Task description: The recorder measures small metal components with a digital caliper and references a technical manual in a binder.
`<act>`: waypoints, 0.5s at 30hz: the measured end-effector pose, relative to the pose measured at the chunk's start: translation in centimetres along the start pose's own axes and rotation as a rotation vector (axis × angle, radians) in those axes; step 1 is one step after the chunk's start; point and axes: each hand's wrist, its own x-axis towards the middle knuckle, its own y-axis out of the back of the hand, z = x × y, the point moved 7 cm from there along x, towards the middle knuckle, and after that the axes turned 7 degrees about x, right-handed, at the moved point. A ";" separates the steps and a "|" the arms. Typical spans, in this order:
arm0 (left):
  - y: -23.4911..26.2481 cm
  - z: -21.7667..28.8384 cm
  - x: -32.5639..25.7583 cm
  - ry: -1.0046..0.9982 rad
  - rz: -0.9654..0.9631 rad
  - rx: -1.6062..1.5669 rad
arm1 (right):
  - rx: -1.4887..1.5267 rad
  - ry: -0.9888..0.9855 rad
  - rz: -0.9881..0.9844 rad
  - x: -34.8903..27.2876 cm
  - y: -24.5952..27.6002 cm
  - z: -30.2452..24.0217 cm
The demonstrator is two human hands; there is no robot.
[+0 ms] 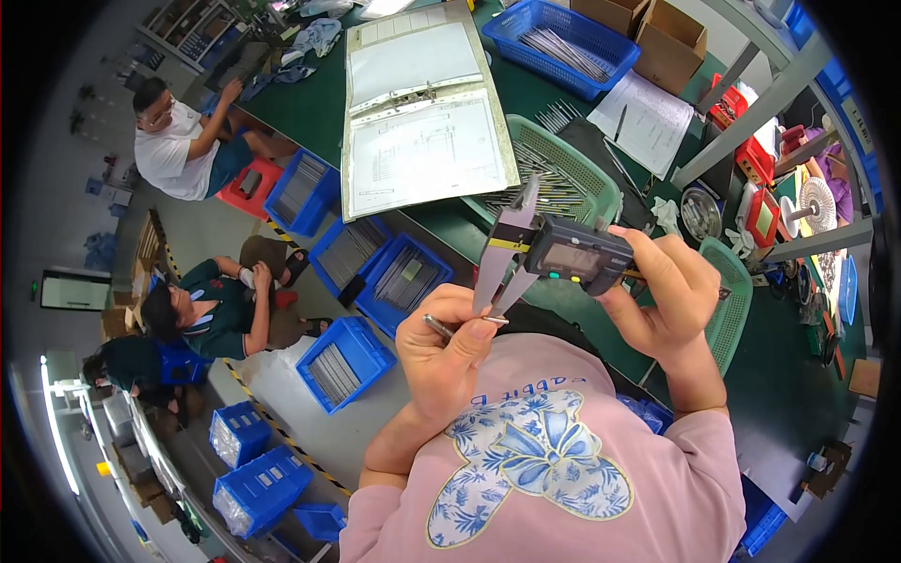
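Note:
My right hand [671, 291] is closed round a digital caliper [572, 258] with a dark body and a small display, held up in front of my chest. The caliper's metal jaws point down toward my left hand [439, 352]. Pinched between my left thumb and fingers is a thin metal rod [437, 326], whose end sits at the jaw tips. Whether the jaws touch it, I cannot tell. Behind the caliper, a green basket [608, 178] holds many slim metal rods [535, 174]. An open binder [422, 141] with a drawing sheet lies left of that basket.
A blue basket [601, 86] of rods and a cardboard box [671, 47] stand at the back. Another green basket [732, 314] is by my right elbow. Blue bins [361, 361] of rods stand to the left, where people [225, 300] sit. A metal frame [751, 108] rises right.

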 end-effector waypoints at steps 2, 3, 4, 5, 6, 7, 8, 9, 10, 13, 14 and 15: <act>0.0 0.0 0.0 0.006 0.000 0.027 | 0.002 0.001 0.002 -0.1 0.0 0.1; 0.0 -0.1 0.0 0.012 0.000 0.055 | 0.001 0.000 0.002 -0.1 -0.1 0.1; 0.0 -0.1 0.0 0.013 0.000 0.055 | 0.000 0.006 0.014 -0.1 0.0 0.2; 0.0 0.0 0.0 0.016 0.008 0.059 | 0.001 0.012 0.026 -0.1 0.0 0.2; 0.0 0.0 0.0 0.020 0.017 0.063 | 0.001 0.012 0.026 -0.1 0.0 0.2; 0.0 0.0 0.0 0.020 0.017 0.063 | -0.005 0.004 0.025 -0.1 0.1 0.2; 0.0 -0.1 0.0 0.021 0.020 0.068 | -0.011 -0.004 0.024 0.0 0.1 0.2; 0.0 -0.1 0.0 0.021 0.024 0.072 | -0.010 -0.004 0.024 0.1 0.2 0.2; 0.1 -0.1 0.0 0.022 0.024 0.072 | -0.010 -0.019 0.024 0.1 0.2 0.3; -0.1 -0.1 0.1 0.008 -0.023 0.101 | -0.018 -0.043 0.023 0.1 0.3 0.5; -0.1 -0.2 0.1 0.021 -0.009 0.090 | -0.024 -0.051 0.021 0.1 0.4 0.6; -0.1 -0.2 0.1 0.035 0.003 0.079 | -0.029 -0.052 0.021 0.0 0.4 0.7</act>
